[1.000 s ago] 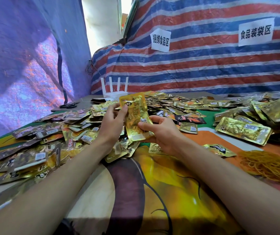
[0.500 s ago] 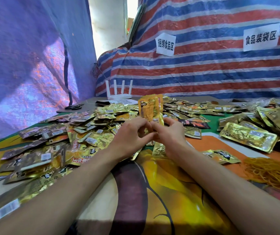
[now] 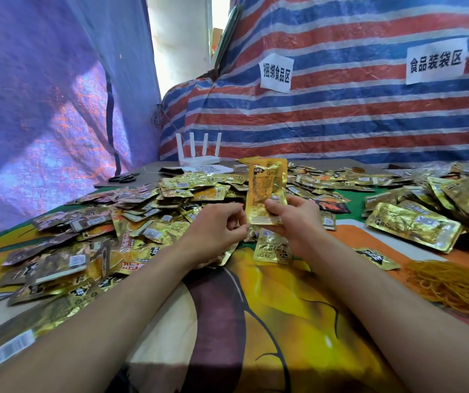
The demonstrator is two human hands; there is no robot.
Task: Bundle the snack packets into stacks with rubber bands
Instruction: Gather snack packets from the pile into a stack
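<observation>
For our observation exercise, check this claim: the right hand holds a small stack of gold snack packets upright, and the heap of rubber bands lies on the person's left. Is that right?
Not quite. The head view shows the heap of rubber bands on the person's right, not the left. The rest stands: the right hand holds the stack of gold snack packets upright.

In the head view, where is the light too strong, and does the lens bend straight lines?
Head view: the gap between the tarps is blown out white; the held packets show some foil glare; the lines of the striped tarp bow, a wide-angle effect.
</observation>
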